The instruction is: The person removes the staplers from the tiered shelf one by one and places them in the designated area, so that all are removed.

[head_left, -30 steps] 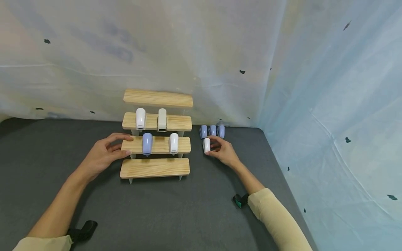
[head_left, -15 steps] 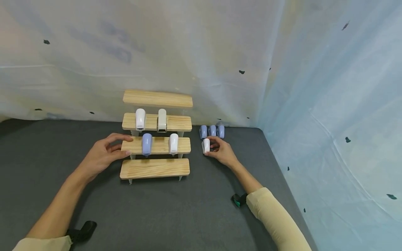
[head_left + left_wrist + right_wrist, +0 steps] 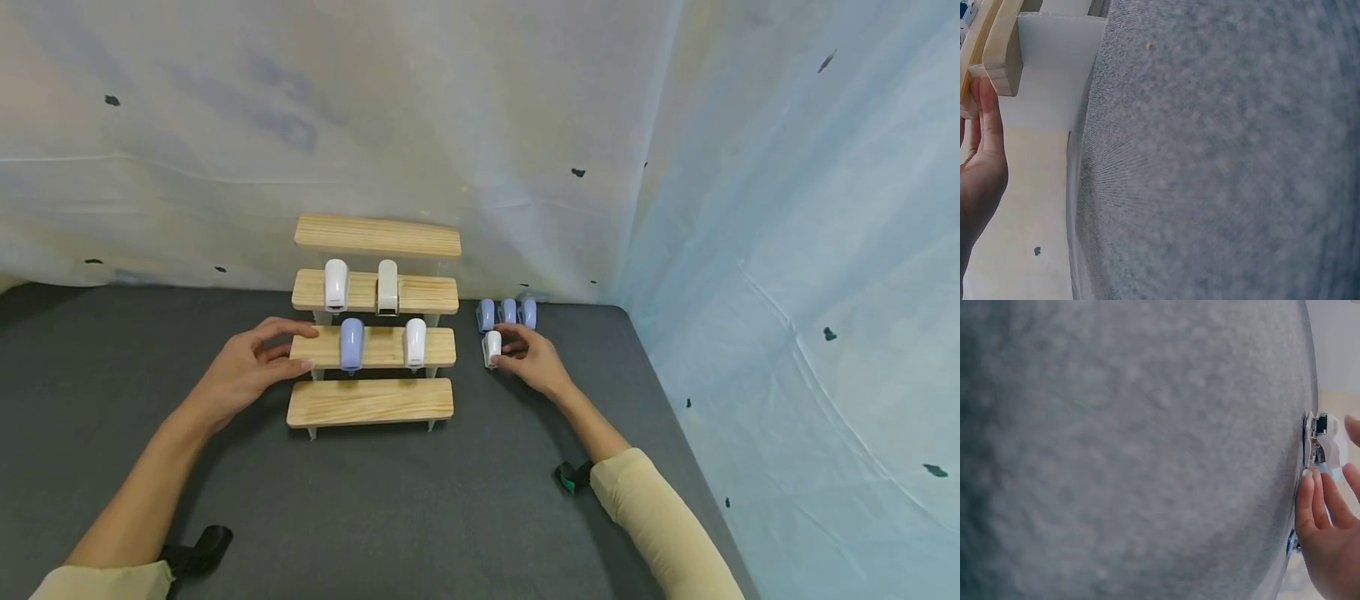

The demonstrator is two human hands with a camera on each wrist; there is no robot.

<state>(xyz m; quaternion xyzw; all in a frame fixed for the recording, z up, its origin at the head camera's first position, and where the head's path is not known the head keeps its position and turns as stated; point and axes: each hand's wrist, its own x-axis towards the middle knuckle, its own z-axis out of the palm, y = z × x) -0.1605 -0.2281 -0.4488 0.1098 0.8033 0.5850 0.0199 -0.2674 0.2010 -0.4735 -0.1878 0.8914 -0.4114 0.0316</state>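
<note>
Just right of the tiered wooden stand (image 3: 370, 402), the right hand (image 3: 534, 365) pinches a white stapler (image 3: 491, 346) between its fingers (image 3: 1306, 500), near the far edge of the worktop (image 3: 480, 517); the left hand (image 3: 242, 371), fingers moderately parted, grips the left end of the second-lowest shelf (image 3: 384, 348).

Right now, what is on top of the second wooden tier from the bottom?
A blue stapler and, to its right, a white stapler; the left hand grips the left end of the tier. Its surface under both staplers is covered.
</note>
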